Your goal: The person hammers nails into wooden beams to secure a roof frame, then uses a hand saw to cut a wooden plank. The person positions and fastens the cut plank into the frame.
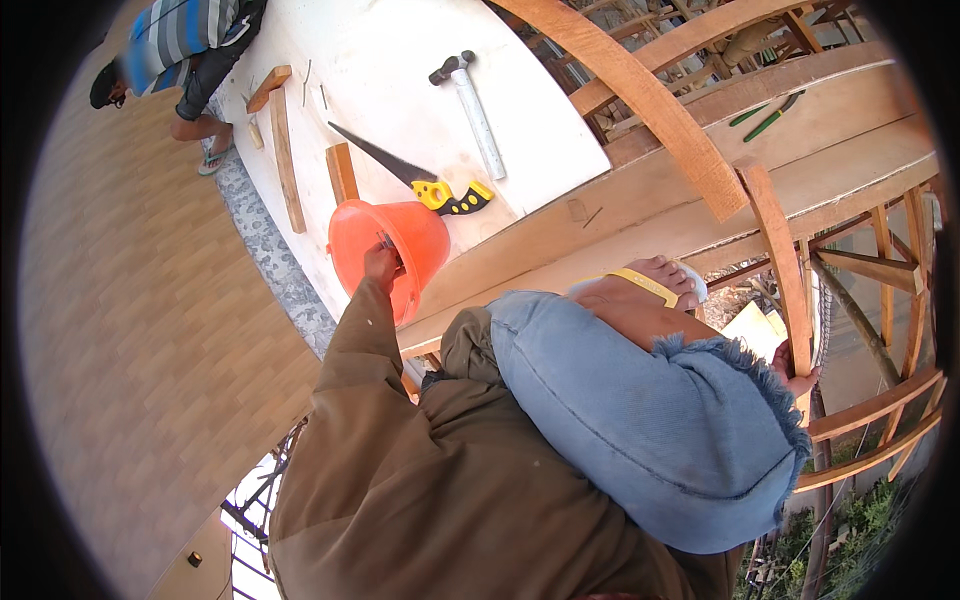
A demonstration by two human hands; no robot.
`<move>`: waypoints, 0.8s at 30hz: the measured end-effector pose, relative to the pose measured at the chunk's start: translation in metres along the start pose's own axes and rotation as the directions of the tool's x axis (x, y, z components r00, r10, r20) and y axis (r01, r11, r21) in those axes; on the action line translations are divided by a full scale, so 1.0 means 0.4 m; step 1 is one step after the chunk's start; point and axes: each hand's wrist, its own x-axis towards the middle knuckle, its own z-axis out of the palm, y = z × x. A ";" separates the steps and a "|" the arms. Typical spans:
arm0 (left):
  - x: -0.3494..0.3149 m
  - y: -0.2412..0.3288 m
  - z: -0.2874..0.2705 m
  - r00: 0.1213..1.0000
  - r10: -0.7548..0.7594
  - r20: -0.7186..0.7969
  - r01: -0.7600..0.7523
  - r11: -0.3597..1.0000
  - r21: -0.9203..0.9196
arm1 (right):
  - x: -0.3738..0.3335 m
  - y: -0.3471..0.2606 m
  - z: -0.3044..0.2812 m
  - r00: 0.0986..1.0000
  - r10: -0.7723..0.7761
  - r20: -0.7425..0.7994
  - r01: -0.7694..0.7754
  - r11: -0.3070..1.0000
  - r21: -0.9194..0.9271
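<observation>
**Left hand in the orange bucket, right hand hanging onto the frame**

So from my end of the feed: my left hand [381,266] is down at the rim of the orange bucket [395,250], which sits tipped over on the edge of the white worktop [400,60]. The fingers look closed on something small and dark at the bucket's mouth, maybe a few nails, but it's too small to tell for sure. I'd call it pinched together rather than spread.

My right hand [797,375] is way over on the other side, fingers wrapped around an upright wooden slat [775,260] of the curved frame, more like bracing than working.

As for progress, I'd guess this is early, still the fetching-supplies stage. The hammer [470,105] lies untouched on the worktop, well apart from either hand. The handsaw [415,175] with the yellow-and-black handle lies just beside the bucket, also not in use. A few wooden strips [285,155] lie loose near the far edge, not fixed to anything as far as I can see. A pair of green-handled pliers [770,115] sits on the plank [700,190] to the right.

My knee in blue denim blocks a lot of the middle, and a sandalled foot [655,278] rests on that plank. Another person [185,50] crouches at the far end of the worktop.
</observation>
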 end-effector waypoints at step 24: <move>0.022 0.034 -0.037 0.996 0.040 -0.079 -0.050 0.991 -0.128 | 0.053 0.026 -0.074 0.990 0.129 0.055 -0.137 0.971 0.194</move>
